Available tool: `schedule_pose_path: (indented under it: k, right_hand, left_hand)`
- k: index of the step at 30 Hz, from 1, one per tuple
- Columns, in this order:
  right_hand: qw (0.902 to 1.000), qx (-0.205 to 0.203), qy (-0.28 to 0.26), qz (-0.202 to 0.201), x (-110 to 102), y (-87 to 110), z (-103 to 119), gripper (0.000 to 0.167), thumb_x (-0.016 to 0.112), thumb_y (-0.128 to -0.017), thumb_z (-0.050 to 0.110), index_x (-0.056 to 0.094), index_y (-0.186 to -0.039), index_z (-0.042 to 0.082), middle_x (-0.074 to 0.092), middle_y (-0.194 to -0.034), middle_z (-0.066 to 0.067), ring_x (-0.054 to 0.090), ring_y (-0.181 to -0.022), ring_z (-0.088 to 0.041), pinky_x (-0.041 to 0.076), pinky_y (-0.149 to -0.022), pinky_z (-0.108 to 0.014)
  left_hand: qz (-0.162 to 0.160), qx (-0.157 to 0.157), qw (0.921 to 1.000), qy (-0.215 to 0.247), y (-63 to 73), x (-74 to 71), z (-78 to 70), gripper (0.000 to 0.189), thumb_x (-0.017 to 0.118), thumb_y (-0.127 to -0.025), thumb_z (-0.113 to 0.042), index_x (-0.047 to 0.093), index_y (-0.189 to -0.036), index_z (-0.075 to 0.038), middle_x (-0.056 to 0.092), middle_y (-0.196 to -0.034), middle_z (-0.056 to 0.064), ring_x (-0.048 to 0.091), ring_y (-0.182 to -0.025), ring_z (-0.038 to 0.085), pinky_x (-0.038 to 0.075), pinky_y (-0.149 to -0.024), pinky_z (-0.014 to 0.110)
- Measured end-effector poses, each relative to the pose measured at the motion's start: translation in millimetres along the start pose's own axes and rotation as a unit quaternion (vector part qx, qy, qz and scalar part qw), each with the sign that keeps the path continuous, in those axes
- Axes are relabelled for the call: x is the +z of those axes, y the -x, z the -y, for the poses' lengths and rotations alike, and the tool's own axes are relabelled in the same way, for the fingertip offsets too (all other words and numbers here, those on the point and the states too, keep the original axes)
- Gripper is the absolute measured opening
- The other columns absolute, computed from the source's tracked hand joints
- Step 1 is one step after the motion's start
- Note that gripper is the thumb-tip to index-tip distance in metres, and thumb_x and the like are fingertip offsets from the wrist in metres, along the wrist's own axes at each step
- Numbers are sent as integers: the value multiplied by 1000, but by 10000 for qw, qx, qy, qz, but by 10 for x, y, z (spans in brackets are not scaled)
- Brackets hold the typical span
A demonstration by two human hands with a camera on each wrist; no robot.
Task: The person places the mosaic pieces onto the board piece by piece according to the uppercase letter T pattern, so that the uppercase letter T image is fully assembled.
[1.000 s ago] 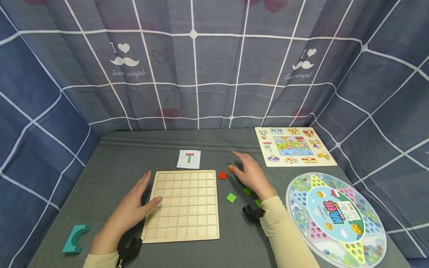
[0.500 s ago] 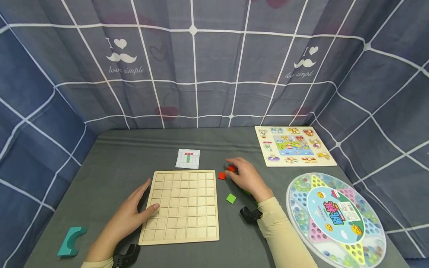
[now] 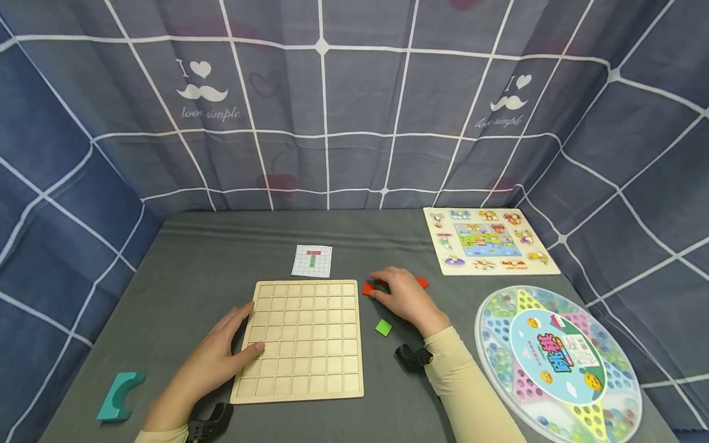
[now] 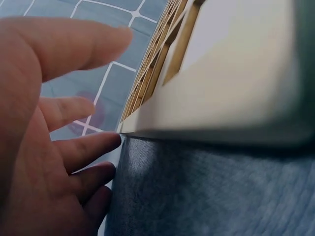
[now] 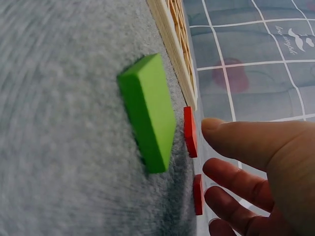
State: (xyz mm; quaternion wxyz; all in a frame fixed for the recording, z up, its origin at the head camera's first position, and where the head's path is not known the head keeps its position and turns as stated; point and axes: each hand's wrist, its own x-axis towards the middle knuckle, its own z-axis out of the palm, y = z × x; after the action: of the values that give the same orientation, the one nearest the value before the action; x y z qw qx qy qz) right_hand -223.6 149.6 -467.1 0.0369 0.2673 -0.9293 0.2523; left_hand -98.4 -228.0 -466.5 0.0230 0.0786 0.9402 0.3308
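Note:
A pale wooden grid board (image 3: 304, 341) lies on the grey table. My left hand (image 3: 207, 363) is at its left edge, thumb over the grid and the other fingers along the side. My right hand (image 3: 407, 299) hovers low to the right of the board, fingers bent and thumb apart from them. By its thumb and index finger lies a red tile (image 3: 368, 288). Another red tile (image 3: 423, 282) shows beyond the knuckles. In the right wrist view a green tile (image 5: 150, 115) lies closest, with red tiles (image 5: 190, 132) near the fingertips.
A card (image 3: 312, 261) with a red and green T on a grid lies behind the board. To the right are a picture puzzle board (image 3: 443, 261) and a round marble game box (image 3: 554, 344). A teal arch block (image 3: 118, 397) stands at left.
My right hand has come in a little lower, its thumb and index closer to the red tile beside the board. Green tiles near the wrist are now hidden. My left hand stays at the board.

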Motion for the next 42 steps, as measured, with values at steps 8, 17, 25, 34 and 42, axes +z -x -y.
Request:
schedule_pose_path:
  k: [8, 17, 25, 34, 42]
  right_hand:
    - [9996, -76, 264, 120, 28, -9, 31, 26, 78, -88, 21, 75, -112, 11, 69, -105, -3, 64, -100, -22, 49, -91, -38]
    - [9992, -93, 367, 93, 37, -9, 67, 23, 78, -88, 18, 76, -109, 10, 69, -102, -3, 65, -96, -22, 51, -87, -38]
    - [9986, -219, 477, -3, 44, -16, 62, 21, 79, -87, 16, 77, -106, 9, 70, -101, -4, 65, -94, -22, 51, -86, -38]
    - [9982, -122, 561, -153, -8, 2, 67, 22, 79, -86, 17, 78, -107, 10, 71, -100, -4, 65, -95, -23, 51, -88, -39]
    - [9976, -177, 505, -447, -47, -28, 83, 23, 79, -86, 18, 78, -107, 10, 71, -96, -3, 65, -90, -20, 50, -86, -38]
  left_hand:
    - [-70, 119, 9999, 4, 16, 3, 41, 69, 69, -94, -36, 43, -148, -2, 37, -151, 23, 26, -141, 48, 27, -102, 71]
    - [-65, 324, 9991, -270, 10, 7, 69, 60, 72, -92, -23, 51, -142, 3, 39, -150, 21, 26, -140, 48, 28, -103, 69]
    - [-57, 355, 9987, -364, 6, 16, 92, 59, 71, -93, -23, 51, -143, 1, 39, -150, 20, 26, -141, 47, 28, -103, 69]
    - [-11, 349, 9988, -354, -23, 35, 77, 61, 71, -93, -26, 50, -144, 1, 38, -152, 19, 24, -142, 46, 26, -104, 70]
    - [-102, 416, 9986, -321, -23, 71, 94, 62, 72, -93, -25, 49, -144, 2, 39, -152, 18, 25, -142, 46, 25, -104, 69]
